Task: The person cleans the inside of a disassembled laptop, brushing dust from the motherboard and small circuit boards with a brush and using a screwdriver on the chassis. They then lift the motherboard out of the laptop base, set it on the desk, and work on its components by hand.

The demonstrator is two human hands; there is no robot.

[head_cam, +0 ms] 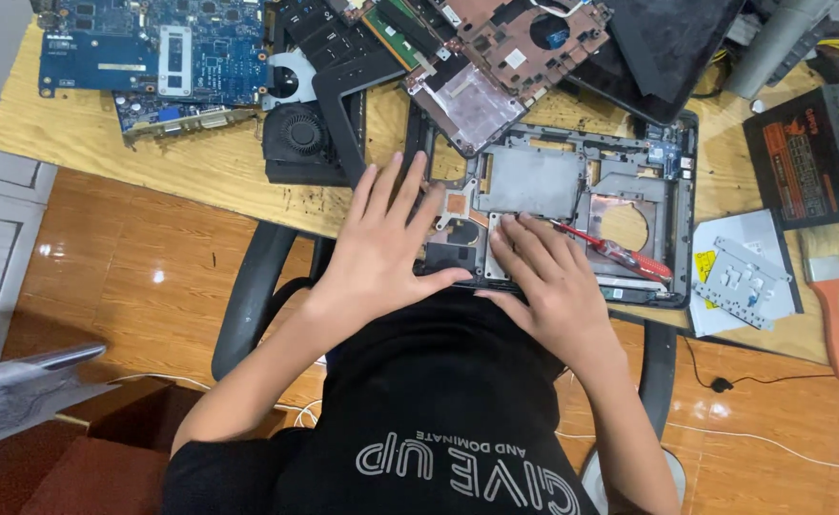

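The left hand [381, 250] is spread flat, fingers fanned wide, and is pressed palm-down on the left end of an opened laptop base [572, 205]; nothing is gripped by it. The right hand [545, 282] is laid open on the front middle of the same base, fingers loosely extended and touching the metal plates inside, with nothing held. The base, a shallow black plastic tray, is set at the near edge of the wooden desk [200, 162]. Within it are seen grey sheet-metal plates, a copper-coloured patch, a round cut-out and a red-handled screwdriver [610, 251] lying just beside the right fingers. A blue circuit board [153, 52] and a black fan [302, 132] are placed at the far left. A brush [829, 296] with an orange handle is laid at the right.
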